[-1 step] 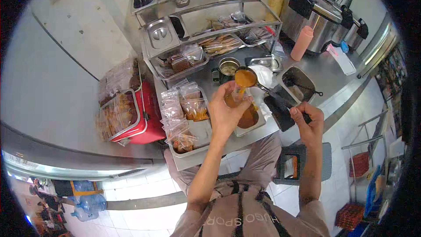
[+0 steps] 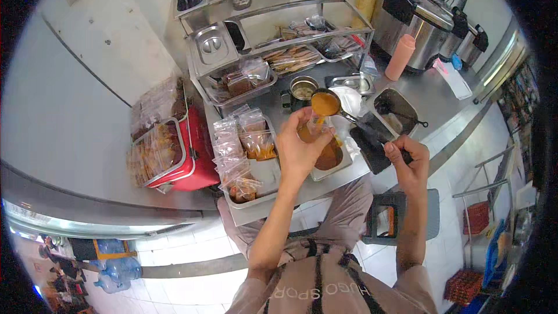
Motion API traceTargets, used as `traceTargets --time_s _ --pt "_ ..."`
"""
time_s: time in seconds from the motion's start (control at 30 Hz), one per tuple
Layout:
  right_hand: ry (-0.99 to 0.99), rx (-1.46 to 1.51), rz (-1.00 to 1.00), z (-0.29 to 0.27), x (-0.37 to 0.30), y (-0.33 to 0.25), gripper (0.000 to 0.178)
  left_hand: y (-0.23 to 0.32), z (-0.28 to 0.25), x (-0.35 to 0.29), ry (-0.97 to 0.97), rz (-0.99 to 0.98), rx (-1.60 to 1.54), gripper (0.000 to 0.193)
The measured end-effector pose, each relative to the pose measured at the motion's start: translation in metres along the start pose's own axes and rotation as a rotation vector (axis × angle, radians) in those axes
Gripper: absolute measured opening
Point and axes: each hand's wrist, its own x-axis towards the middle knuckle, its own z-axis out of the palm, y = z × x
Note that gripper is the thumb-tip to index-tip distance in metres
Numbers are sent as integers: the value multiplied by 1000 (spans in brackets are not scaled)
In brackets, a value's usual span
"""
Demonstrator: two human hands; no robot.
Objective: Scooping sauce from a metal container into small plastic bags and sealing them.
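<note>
- From where I stand, the steel tabletop (image 2: 444,102) spreads across the middle of the frame, with a metal rack (image 2: 367,46) rising behind it at upper centre.
- Left of centre sits a red box (image 2: 200,154), and beside it, toward the middle, a shallow tray (image 2: 264,173) carries clear bags (image 2: 253,119) with orange-brown contents.
- A steel pan (image 2: 347,164) of orange-brown sauce sits in the centre, just below the left hand.
- The left hand (image 2: 301,150), at the centre, has its grip wrapped round a small see-through vessel; the right hand (image 2: 408,163), right of centre, has its grip clenched on the far end of a ladle.
- The ladle (image 2: 349,117) slants from the right hand up to the centre, its bowl full of orange liquid and poised at the vessel's mouth.
- The clear vessel (image 2: 307,132) stays mostly hidden by fingers; cup or bag, I can't tell. Something amber shows inside, and an orange streak shows below the bowl.
- As for change, I spot none against the frame just before: hands, ladle and vessel match. To my eye the pour is under way, with much of the ladleful still in the bowl, so the work seems at the same point.
</note>
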Motion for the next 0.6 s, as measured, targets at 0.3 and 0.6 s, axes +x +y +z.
traceTargets --time_s 0.3,0.6 --pt "24 -134 -113 2 -2 -1 26 -10 1 2 -13 7 -31 57" --pt "51 -314 -297 2 -2 -9 19 -12 1 2 14 38 24 56"
